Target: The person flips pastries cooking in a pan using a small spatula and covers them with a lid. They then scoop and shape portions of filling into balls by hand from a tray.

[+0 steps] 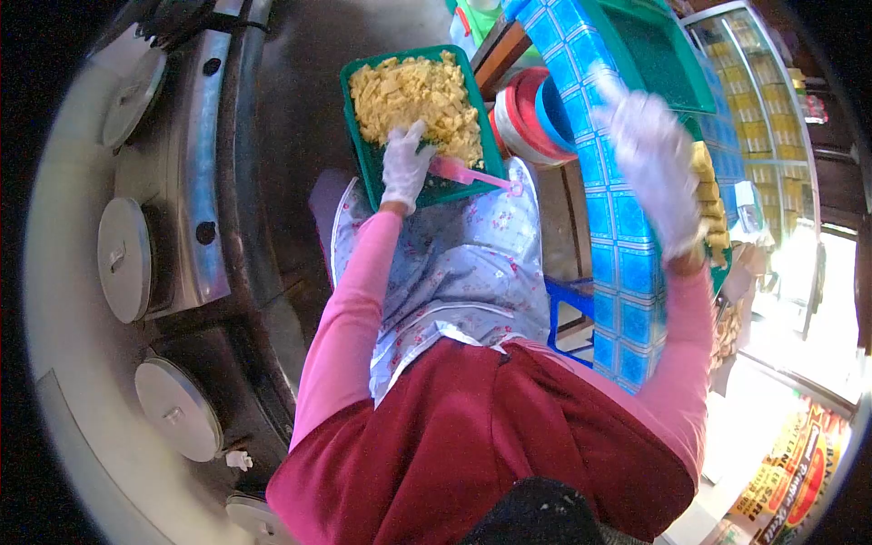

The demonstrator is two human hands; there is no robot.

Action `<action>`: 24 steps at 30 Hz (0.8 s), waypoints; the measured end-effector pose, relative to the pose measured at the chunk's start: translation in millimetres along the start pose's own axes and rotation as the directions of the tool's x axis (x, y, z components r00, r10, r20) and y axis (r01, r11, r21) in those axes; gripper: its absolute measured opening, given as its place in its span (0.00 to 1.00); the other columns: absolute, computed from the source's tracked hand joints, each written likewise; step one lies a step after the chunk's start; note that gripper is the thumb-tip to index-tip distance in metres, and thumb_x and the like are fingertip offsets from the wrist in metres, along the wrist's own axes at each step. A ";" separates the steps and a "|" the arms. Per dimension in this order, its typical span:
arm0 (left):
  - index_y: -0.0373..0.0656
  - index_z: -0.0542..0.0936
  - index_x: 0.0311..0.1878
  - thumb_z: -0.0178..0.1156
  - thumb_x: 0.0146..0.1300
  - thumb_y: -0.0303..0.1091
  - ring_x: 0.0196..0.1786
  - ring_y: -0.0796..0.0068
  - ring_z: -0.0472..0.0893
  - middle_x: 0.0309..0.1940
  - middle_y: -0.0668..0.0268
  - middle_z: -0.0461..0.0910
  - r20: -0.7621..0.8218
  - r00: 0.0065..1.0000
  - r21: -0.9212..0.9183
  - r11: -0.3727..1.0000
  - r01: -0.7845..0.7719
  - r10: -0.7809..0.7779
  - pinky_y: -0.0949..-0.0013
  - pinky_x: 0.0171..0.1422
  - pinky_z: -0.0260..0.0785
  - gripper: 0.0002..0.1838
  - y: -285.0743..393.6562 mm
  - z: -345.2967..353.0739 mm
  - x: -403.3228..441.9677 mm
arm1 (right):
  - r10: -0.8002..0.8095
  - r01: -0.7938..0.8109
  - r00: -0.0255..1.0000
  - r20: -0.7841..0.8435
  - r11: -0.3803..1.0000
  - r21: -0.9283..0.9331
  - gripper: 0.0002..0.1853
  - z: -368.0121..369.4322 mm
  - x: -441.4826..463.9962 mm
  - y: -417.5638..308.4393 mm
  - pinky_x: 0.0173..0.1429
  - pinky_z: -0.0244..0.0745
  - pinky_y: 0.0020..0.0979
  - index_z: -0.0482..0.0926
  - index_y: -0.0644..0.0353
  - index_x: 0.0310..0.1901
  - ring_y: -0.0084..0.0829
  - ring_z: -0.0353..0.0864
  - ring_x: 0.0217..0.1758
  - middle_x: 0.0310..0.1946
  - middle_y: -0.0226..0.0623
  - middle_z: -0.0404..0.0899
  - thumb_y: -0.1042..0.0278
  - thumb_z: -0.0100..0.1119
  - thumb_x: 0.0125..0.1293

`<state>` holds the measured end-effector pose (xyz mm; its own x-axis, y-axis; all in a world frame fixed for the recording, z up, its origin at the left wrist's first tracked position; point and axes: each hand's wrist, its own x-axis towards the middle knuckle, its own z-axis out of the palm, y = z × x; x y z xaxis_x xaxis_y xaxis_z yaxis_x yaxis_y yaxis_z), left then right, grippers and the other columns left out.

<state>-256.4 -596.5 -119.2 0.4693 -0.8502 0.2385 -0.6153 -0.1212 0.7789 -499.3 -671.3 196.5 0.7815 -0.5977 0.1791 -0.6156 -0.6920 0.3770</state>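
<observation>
My left hand (406, 168), in a white glove, rests at the near edge of a pale yellow, crumbly food mass (413, 91). Its fingers look stretched apart, touching the mass. A green plastic tray (352, 136) holds this food over the floral apron on my lap. Beside that hand, a pink plastic scoop (468, 172) lies across the tray, its handle over the near right rim. My right hand (652, 163), also gloved, is raised above the blue checked tabletop (610, 213). Motion smears its fingers. Yellow food pieces (708, 195) sit in a row just past its wrist.
Another green tray (649, 54) stands on the far end of the table. Red and blue round tubs (531, 118) sit below. On my left is a metal counter (204, 163) with several lidded pots (124, 259). A glass cabinet (763, 109) stands at the right.
</observation>
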 end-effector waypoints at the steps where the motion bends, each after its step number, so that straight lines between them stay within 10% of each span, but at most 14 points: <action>1: 0.46 0.78 0.58 0.70 0.51 0.31 0.49 0.47 0.78 0.45 0.50 0.77 0.023 0.999 0.022 0.999 -0.049 0.049 0.53 0.53 0.73 0.27 1.0 8.9 10.1 | -0.027 0.021 0.999 0.038 0.991 0.130 0.19 -1.1 -19.0 -25.3 0.45 0.75 0.36 0.79 0.54 0.59 0.35 0.81 0.41 0.35 0.38 0.81 0.59 0.57 0.70; 5: 0.45 0.82 0.48 0.64 0.53 0.30 0.47 0.47 0.80 0.44 0.50 0.78 0.189 0.978 0.224 0.966 -0.133 0.091 0.51 0.50 0.74 0.16 -11.9 45.2 40.2 | -0.062 0.050 0.998 0.004 0.835 0.549 0.12 73.4 -64.7 -92.8 0.37 0.74 0.38 0.82 0.55 0.48 0.32 0.81 0.38 0.30 0.35 0.80 0.59 0.56 0.70; 10: 0.45 0.84 0.38 0.63 0.52 0.32 0.46 0.48 0.81 0.39 0.51 0.79 0.306 0.932 0.312 0.904 -0.292 0.196 0.52 0.50 0.74 0.09 -35.6 56.9 56.2 | -0.039 -0.006 0.995 0.097 0.905 0.426 0.17 197.1 -40.3 -144.9 0.45 0.74 0.46 0.81 0.57 0.54 0.45 0.81 0.41 0.32 0.46 0.81 0.64 0.58 0.65; 20: 0.43 0.84 0.52 0.77 0.39 0.34 0.45 0.53 0.83 0.38 0.50 0.84 0.105 0.989 0.153 0.985 0.085 -0.102 0.58 0.50 0.75 0.31 -41.9 4.6 1.9 | 0.047 -0.057 0.998 0.035 0.622 0.781 0.24 182.8 -4.3 -148.4 0.40 0.77 0.51 0.76 0.60 0.60 0.50 0.85 0.37 0.33 0.55 0.83 0.74 0.51 0.61; 24: 0.40 0.79 0.57 0.77 0.41 0.33 0.43 0.52 0.85 0.39 0.51 0.85 0.204 0.915 0.017 0.936 0.352 -0.348 0.58 0.47 0.76 0.34 -30.2 -2.7 7.4 | -0.001 -0.151 0.975 0.224 0.736 0.660 0.25 252.4 23.5 -199.6 0.40 0.77 0.51 0.72 0.59 0.64 0.53 0.85 0.39 0.35 0.53 0.84 0.71 0.48 0.63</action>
<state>-232.6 -597.7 -139.4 0.5144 -0.8404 -0.1706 -0.4214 -0.4210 0.8032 -383.7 -649.4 -103.9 0.7396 -0.6724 -0.0291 -0.6379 -0.6866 -0.3488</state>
